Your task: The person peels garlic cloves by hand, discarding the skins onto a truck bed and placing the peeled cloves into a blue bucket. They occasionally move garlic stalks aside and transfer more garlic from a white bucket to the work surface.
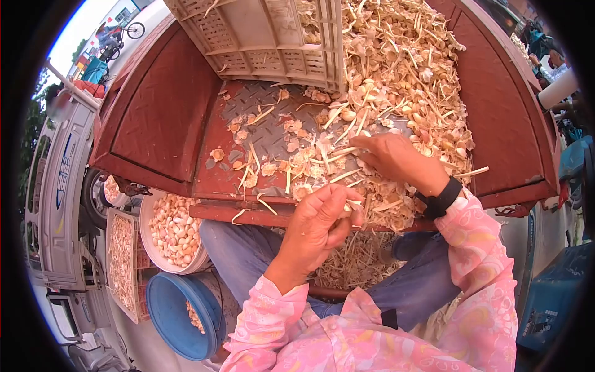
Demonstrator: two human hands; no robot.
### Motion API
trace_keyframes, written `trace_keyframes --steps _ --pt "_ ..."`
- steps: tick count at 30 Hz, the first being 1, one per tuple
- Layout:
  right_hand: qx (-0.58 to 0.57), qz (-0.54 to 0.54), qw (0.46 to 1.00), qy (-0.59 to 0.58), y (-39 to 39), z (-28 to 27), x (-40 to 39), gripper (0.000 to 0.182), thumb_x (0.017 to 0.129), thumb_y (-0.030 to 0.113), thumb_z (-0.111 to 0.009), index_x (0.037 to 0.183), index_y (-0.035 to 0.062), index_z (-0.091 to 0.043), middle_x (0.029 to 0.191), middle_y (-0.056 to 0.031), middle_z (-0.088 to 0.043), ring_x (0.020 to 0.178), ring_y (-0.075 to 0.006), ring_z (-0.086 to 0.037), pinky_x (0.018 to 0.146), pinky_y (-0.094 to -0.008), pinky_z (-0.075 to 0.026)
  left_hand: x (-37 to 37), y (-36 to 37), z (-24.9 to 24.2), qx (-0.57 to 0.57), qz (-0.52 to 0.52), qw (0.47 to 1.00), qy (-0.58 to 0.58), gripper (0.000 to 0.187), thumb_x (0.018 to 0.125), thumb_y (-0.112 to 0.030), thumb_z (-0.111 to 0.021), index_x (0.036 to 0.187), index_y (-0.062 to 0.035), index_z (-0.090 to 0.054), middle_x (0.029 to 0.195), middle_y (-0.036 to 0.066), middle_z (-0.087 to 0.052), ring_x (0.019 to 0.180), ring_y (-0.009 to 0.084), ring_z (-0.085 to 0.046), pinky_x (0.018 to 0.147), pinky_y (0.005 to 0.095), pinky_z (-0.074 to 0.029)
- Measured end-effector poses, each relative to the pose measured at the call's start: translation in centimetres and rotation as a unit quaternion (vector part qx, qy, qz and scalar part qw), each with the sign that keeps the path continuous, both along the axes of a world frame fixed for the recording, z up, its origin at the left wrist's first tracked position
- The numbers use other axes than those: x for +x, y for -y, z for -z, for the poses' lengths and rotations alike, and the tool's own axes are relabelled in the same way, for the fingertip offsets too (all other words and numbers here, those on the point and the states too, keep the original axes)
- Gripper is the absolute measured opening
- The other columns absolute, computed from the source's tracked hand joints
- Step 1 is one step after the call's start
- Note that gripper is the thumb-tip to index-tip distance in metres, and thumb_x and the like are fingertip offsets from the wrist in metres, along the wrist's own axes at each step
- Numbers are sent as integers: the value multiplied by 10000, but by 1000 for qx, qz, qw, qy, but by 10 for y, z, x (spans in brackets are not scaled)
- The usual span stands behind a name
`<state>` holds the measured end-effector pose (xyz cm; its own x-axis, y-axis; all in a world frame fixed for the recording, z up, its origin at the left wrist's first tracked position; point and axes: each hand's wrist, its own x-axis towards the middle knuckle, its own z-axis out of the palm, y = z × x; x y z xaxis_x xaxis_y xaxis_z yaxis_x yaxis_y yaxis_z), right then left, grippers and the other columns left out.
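My left hand is closed, with a pale garlic clove pinched between thumb and fingers just above the cart's front edge. To its right, my right hand lies palm down over the front of the garlic heap, fingers stretched to the left over dry stalks. Its fingertips are partly hidden. Loose cloves, papery skins and cut stalks make up the heap. Scattered garlic root ends and stalks lie on the metal cart bed left of my hands.
A pale plastic crate stands tilted on the red cart. Down to the left are a white bucket of cloves, a blue bucket with some cloves, and a filled basket. Skins lie between my knees. Other people and vehicles are around.
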<state>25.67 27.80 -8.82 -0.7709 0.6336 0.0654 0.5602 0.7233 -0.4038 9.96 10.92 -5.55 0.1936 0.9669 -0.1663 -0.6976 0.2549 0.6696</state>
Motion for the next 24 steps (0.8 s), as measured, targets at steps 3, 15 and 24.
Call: trace_keyframes --steps 3,15,24 --pt "-43 -3 996 77 16 -26 8 307 835 181 -549 1133 109 -576 758 -199 -621 763 -358 -618 679 -461 -473 10 21 -31 14 5 996 -86 460 970 -424 -385 994 8 -541 720 88 -539 511 42 -360 416 159 -240" --pt "52 48 997 8 -20 14 -5 174 847 178 -542 929 26 -531 761 -181 -593 756 -366 -585 665 -448 -435 55 61 -83 324 156 917 174 408 959 -298 -461 978 71 -634 885 176 -599 721 247 -580 626 311 -445" --pt "19 60 998 31 3 -9 5 204 777 161 -516 819 -31 -459 716 -252 -580 730 -427 -582 668 -504 -448 80 74 -75 385 39 901 197 482 973 -351 -391 1046 70 -613 788 146 -584 647 271 -560 537 336 -432"
